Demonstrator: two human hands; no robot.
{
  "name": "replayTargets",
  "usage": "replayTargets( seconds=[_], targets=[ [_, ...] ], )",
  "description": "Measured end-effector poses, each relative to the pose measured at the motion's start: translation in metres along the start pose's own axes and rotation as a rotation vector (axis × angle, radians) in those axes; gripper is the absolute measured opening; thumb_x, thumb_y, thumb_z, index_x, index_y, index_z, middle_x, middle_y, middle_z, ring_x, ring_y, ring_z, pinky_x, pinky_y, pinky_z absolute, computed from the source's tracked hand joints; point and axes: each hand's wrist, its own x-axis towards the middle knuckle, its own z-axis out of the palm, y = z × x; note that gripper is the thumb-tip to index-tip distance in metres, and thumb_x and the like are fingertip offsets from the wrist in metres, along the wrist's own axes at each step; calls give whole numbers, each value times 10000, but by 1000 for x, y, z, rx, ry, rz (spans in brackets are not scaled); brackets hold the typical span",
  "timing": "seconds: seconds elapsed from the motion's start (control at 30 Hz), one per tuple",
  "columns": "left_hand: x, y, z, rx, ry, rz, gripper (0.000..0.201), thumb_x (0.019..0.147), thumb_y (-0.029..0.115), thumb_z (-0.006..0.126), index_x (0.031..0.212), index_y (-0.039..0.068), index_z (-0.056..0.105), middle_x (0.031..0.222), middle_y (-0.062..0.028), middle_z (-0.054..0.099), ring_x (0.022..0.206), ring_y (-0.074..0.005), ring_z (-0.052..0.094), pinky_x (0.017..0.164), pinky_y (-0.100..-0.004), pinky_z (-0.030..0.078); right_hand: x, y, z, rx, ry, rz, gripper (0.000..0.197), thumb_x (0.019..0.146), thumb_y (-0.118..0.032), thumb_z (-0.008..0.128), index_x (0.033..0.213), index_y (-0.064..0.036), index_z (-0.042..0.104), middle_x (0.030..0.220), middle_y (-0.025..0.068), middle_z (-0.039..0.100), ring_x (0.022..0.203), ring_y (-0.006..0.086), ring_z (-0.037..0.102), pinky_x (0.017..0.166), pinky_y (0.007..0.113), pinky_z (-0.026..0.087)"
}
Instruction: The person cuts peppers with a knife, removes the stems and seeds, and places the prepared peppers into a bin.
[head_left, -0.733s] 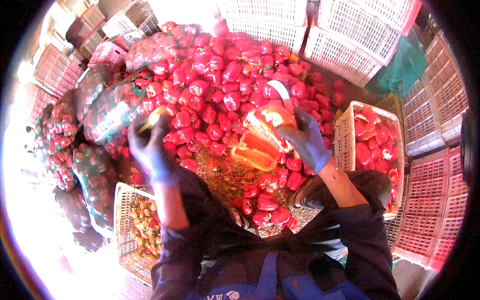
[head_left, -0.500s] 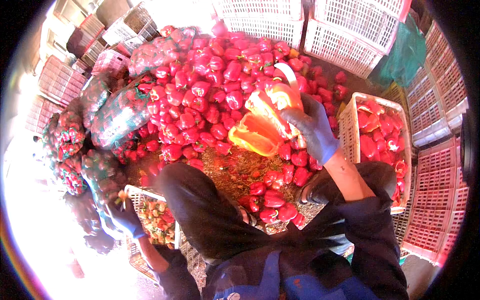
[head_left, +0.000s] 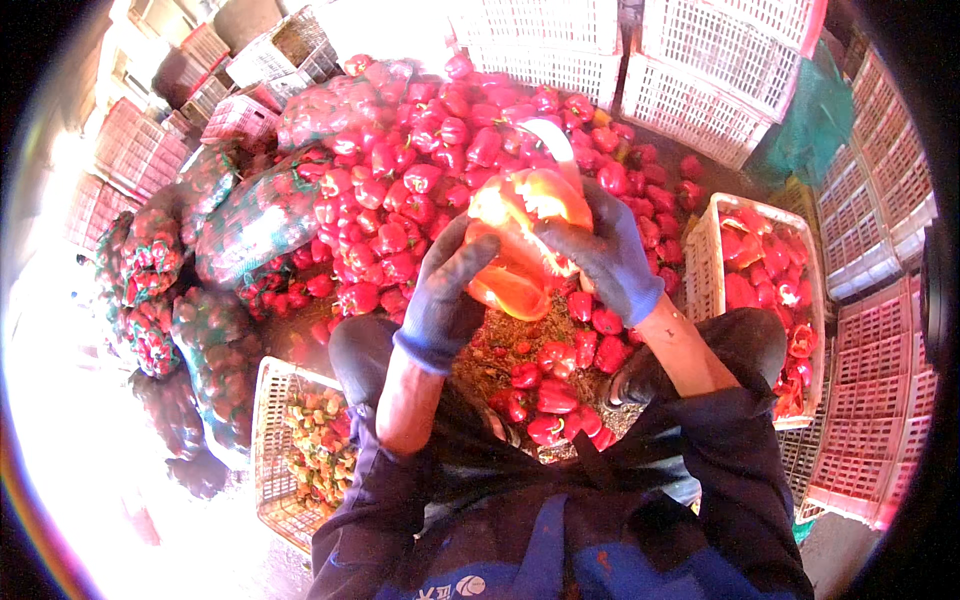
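A cut-open bell pepper (head_left: 515, 235), orange-red with pale flesh inside, is held between my two gloved hands above the pile. My left hand (head_left: 447, 295) closes on its left side, thumb over the near piece. On the other side my right hand (head_left: 610, 250) grips the pepper. A curved, pale blade, apparently a knife (head_left: 550, 140), sticks up beyond the right hand's fingers; its handle is hidden. Whole red bell peppers (head_left: 400, 200) lie heaped behind the hands, and several more lie between my feet.
At my right stands a crate (head_left: 712, 250) of opened red peppers. A crate (head_left: 270, 400) at my left holds pepper cores. Filled net sacks (head_left: 255, 225) lie on the left. Stacked crates (head_left: 700, 80) stand at the back and along the right, with green netting (head_left: 805, 120) beside them.
My left hand has come from above the cores crate, where it held a small pepper core, and now grips the pepper. The core is out of that hand. My right hand still holds the pepper.
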Motion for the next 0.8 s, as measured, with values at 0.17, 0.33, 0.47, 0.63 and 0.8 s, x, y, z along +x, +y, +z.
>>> replayTargets(
  seconds=[0.17, 0.33, 0.47, 0.63, 0.8],
  targets=[
    [18, -39, 69, 706, 156, 449, 281, 898, 49, 748, 1160, -27, 676, 1093, -101, 724, 999, -197, 678, 930, -329, 533, -5, 20, -37, 133, 332, 70, 418, 888, -100, 767, 1276, 1, 650, 1135, 67, 721, 1009, 134, 676, 908, 303, 550],
    [-17, -46, 106, 772, -11, 654, 152, 837, 0, 683, 986, 29, 675, 1058, -146, 726, 988, -277, 698, 919, -370, 549, 9, 27, -65, 350, 693, 439, 383, 832, -214, 774, 1172, -79, 659, 977, 76, 668, 829, 181, 628, 639, 393, 518],
    [11, -61, 100, -28, 121, 108, 121, 908, 14, 736, 1015, 55, 698, 1033, -64, 720, 904, -171, 676, 825, -337, 582, 16, 21, -81, 505, 750, 80, 342, 858, -46, 751, 1188, -36, 661, 977, 57, 708, 804, 154, 658, 639, 330, 546],
    [37, -73, 96, 18, 138, 122, 119, 925, 16, 720, 1035, 45, 684, 1019, -33, 694, 919, -162, 653, 859, -342, 572, -6, -70, -171, 386, 971, -324, 260, 872, -82, 776, 1097, -27, 658, 908, 34, 674, 756, 111, 620, 656, 289, 530],
    [73, -77, 193, 322, 43, 308, 178, 876, 3, 718, 1050, 2, 677, 1024, -38, 679, 945, -159, 629, 891, -313, 528, -105, -124, -292, -578, 1110, -408, 314, 844, -112, 772, 1094, 27, 643, 924, 58, 693, 809, 118, 637, 724, 302, 553]
  ],
)
